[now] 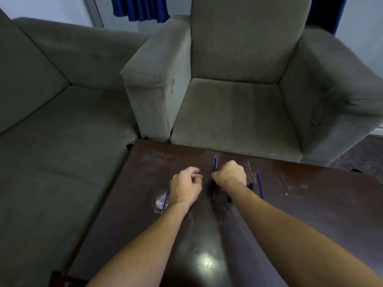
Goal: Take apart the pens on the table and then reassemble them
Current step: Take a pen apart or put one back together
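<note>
Living room: grey armchair (238, 96), sofa (51, 121) (blue curtains (141, 9)), dark table (310, 204)

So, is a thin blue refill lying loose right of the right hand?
Yes, the blue refill lies untouched on the table, apart from the right hand.

One camera only, worn on the person's head, looking forward and steeply down over the dark brown wooden table (145, 204). It sits close: both forearms run in from the bottom edge, and the left hand (185, 188), right hand (230, 176) and slim black pen (215, 162) land near mid-frame. The wide lens bends the grey-green fabric armchair (234, 108) and matching sofa (62, 141) beyond.
</note>
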